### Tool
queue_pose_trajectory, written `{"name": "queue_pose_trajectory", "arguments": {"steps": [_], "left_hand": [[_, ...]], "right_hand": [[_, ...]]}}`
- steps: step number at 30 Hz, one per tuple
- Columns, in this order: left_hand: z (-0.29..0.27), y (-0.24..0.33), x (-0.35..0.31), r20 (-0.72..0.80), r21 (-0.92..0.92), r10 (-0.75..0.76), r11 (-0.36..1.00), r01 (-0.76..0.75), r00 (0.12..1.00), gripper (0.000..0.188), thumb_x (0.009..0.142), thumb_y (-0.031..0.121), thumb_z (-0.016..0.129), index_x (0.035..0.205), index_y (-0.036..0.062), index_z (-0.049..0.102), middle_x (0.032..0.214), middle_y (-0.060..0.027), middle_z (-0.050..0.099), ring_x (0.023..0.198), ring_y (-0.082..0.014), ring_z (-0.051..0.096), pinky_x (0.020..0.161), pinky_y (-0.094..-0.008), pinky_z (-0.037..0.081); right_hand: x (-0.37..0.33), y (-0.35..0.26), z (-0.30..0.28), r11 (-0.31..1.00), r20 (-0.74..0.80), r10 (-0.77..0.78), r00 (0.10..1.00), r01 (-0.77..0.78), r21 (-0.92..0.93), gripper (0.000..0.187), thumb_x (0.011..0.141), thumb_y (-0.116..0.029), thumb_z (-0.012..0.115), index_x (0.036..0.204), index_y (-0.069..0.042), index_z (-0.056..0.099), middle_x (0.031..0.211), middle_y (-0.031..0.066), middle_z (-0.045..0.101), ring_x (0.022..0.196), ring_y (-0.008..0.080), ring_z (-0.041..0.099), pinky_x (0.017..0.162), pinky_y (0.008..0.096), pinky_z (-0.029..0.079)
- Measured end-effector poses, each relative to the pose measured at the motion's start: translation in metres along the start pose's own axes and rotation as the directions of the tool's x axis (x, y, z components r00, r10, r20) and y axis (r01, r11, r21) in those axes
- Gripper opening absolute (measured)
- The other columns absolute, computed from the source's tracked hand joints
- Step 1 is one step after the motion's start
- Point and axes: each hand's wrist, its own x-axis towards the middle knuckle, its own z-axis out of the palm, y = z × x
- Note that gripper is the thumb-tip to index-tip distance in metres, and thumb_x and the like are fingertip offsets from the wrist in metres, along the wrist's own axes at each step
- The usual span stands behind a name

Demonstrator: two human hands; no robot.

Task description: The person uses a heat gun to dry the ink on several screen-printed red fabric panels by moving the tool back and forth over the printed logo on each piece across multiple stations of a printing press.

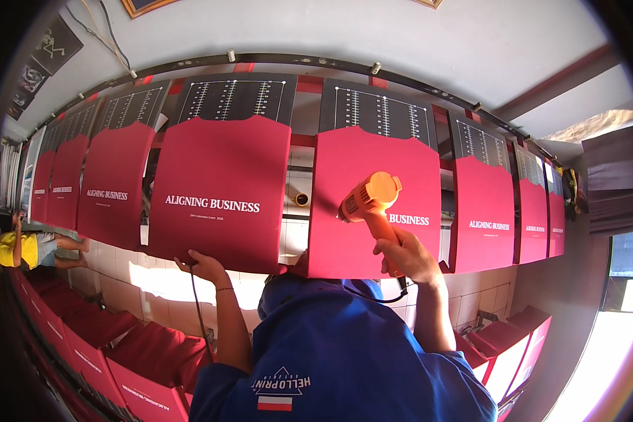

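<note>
My right hand [406, 257] grips the handle of an orange heat gun [370, 198], whose nozzle points at a red printed sheet [352, 211] with white lettering. My left hand [205, 267] holds the lower edge of the neighbouring red sheet [218, 162]. Both sheets lie over black boards with white scale marks [380, 112]. The gun's black cord [198, 309] runs down beside my left forearm. My blue shirt fills the lower middle of the view.
Several more red sheets on black boards [482, 211] run in a row to both sides, under a dark rail [295, 60]. Stacks of red sheets [119, 352] lie at the lower left and lower right. A person in yellow [14, 250] is at the far left.
</note>
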Motion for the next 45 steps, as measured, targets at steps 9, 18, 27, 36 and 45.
{"name": "queue_pose_trajectory", "arguments": {"steps": [9, 18, 27, 36, 45], "left_hand": [[-0.001, -0.005, 0.004, 0.006, 0.037, 0.015, 0.999, -0.016, 1.0, 0.062, 0.103, 0.029, 0.043, 0.153, 0.0044, 0.015, 0.148, -0.0327, 0.033, 0.125, -0.0449, 0.052, 0.102, -0.0471, 0.052], [-0.001, -0.001, -0.001, 0.016, 0.044, 0.022, 0.999, -0.022, 1.0, 0.063, 0.103, 0.027, 0.042, 0.153, 0.0027, 0.013, 0.145, -0.0341, 0.036, 0.124, -0.0432, 0.054, 0.101, -0.0463, 0.054], [0.002, -0.006, 0.002, 0.007, 0.065, 0.025, 0.998, -0.025, 1.0, 0.064, 0.103, 0.027, 0.044, 0.153, 0.0002, 0.015, 0.145, -0.0343, 0.036, 0.122, -0.0429, 0.055, 0.099, -0.0462, 0.054], [0.003, -0.015, 0.004, -0.034, 0.13, 0.048, 0.991, -0.043, 0.998, 0.063, 0.103, 0.028, 0.044, 0.153, 0.0008, 0.018, 0.144, -0.0333, 0.038, 0.12, -0.0433, 0.056, 0.099, -0.0469, 0.055], [-0.02, -0.024, 0.023, 0.039, 0.277, 0.04, 0.959, -0.049, 0.998, 0.067, 0.101, 0.032, 0.05, 0.154, 0.0036, 0.021, 0.147, -0.032, 0.038, 0.121, -0.0424, 0.056, 0.099, -0.0477, 0.053]], "right_hand": [[0.0, -0.006, 0.007, 1.0, 0.03, -0.013, 0.999, 0.013, 0.009, 0.026, 0.097, -0.027, 0.058, 0.099, -0.001, 0.061, 0.066, 0.0039, 0.06, 0.057, 0.0087, 0.059, 0.049, 0.0231, 0.045], [-0.033, 0.021, -0.016, 0.998, -0.195, 0.027, 0.98, -0.014, 0.067, 0.027, 0.096, -0.026, 0.061, 0.101, 0.001, 0.061, 0.068, 0.0046, 0.061, 0.058, 0.0108, 0.061, 0.052, 0.026, 0.049], [-0.054, 0.05, -0.025, 0.992, -0.203, 0.081, 0.976, -0.06, 0.109, 0.029, 0.098, -0.029, 0.06, 0.104, -0.001, 0.062, 0.077, 0.0037, 0.064, 0.06, 0.0101, 0.062, 0.053, 0.0249, 0.049], [-0.074, 0.079, -0.058, 0.977, -0.402, 0.113, 0.909, -0.028, 0.209, 0.032, 0.097, -0.031, 0.059, 0.11, -0.001, 0.061, 0.085, 0.0031, 0.065, 0.059, 0.0098, 0.06, 0.053, 0.0257, 0.049], [-0.046, 0.063, -0.045, 0.978, -0.056, 0.009, 0.998, 0.003, 0.21, 0.033, 0.097, -0.029, 0.06, 0.113, 0.0, 0.058, 0.081, 0.0052, 0.064, 0.061, 0.0102, 0.061, 0.05, 0.0245, 0.048]]}}
